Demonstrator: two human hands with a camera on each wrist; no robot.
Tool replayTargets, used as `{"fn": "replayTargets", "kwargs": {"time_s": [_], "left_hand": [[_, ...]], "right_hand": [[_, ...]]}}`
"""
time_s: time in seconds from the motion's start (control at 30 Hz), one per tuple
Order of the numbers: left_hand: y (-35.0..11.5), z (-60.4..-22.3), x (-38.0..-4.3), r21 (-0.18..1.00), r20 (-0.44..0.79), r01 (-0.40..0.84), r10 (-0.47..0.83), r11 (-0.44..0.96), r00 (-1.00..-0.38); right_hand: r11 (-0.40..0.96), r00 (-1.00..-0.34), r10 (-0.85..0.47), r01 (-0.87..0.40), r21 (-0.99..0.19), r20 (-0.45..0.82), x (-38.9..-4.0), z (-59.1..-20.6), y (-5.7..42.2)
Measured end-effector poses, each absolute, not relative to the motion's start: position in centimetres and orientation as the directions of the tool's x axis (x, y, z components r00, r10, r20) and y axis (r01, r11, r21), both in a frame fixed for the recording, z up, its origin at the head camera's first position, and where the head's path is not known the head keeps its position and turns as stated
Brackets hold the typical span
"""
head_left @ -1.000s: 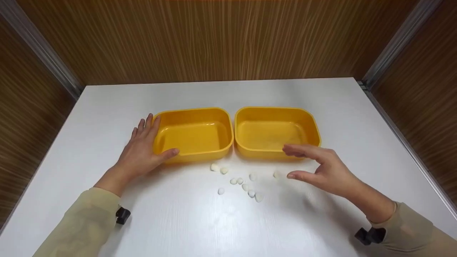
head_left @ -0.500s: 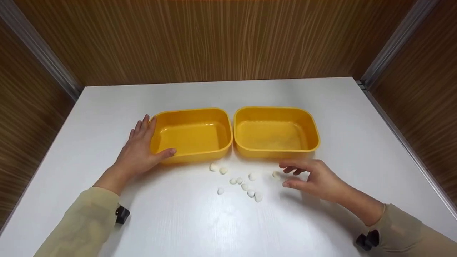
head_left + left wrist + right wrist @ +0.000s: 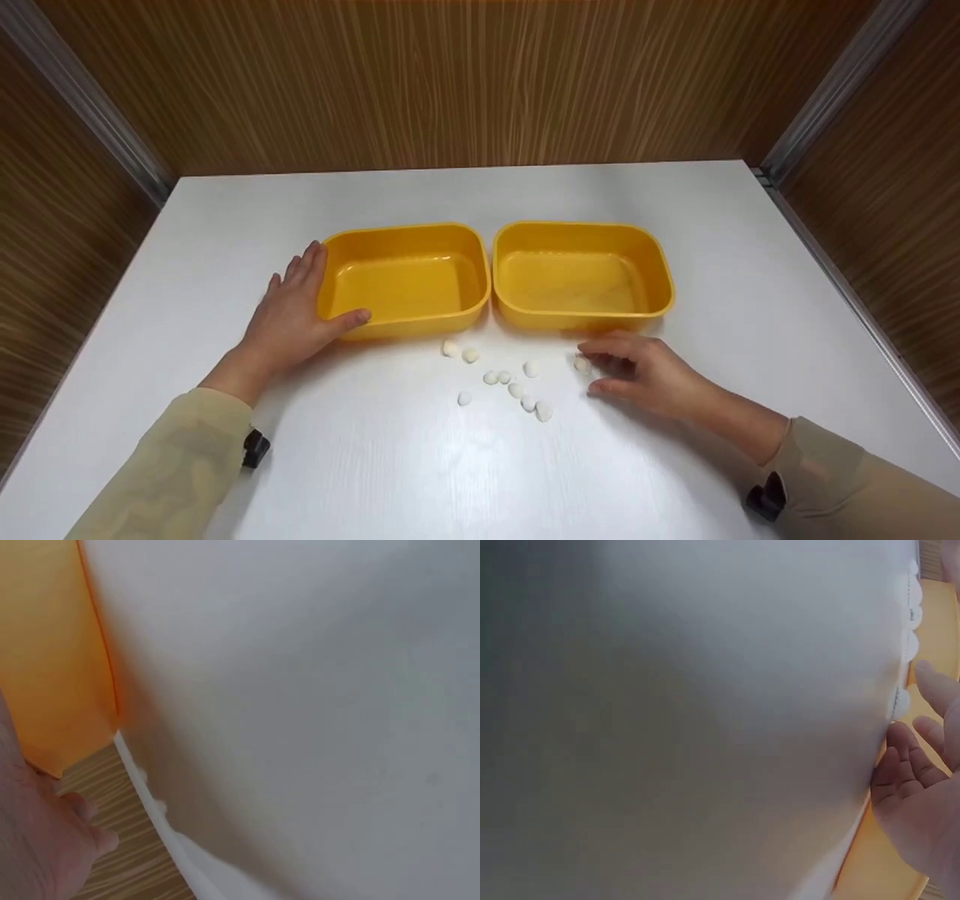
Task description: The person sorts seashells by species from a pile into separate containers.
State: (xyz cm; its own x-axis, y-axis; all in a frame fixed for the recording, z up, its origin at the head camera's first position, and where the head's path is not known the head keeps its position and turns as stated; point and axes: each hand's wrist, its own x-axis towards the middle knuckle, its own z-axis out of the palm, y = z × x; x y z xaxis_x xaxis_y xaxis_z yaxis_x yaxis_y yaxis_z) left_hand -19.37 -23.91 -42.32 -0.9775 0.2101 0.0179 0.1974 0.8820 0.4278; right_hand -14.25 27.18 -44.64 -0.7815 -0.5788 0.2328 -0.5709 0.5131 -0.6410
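My left hand rests against the left end of a yellow plastic box, fingers stretched along its outside and thumb over the front rim. In the left wrist view, part of that hand shows beside the box wall. The right hand is low over the table, its thumb and forefinger apart on either side of a small white roundish piece. From the right wrist, the hand shows the piece near its fingertips. Several similar white pieces lie scattered left of the right hand.
A second yellow box stands close beside the first, just beyond the right hand. Both boxes sit on a white table. Wood-grain panels enclose the back and sides.
The right hand has come down and toward me from the right box's front rim to the outermost white piece. The left hand has stayed at its box.
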Motion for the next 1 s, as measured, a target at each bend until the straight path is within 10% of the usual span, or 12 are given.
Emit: {"fn": "replayTargets", "kwargs": {"time_s": [1.0], "left_hand": [[-23.68,-41.69,-19.30,0.343,-0.019,0.207,0.227,0.916,-0.974]], "right_hand": [[0.561,-0.819,-0.541,-0.520,-0.643,0.191,-15.07,-45.61,26.85]]}}
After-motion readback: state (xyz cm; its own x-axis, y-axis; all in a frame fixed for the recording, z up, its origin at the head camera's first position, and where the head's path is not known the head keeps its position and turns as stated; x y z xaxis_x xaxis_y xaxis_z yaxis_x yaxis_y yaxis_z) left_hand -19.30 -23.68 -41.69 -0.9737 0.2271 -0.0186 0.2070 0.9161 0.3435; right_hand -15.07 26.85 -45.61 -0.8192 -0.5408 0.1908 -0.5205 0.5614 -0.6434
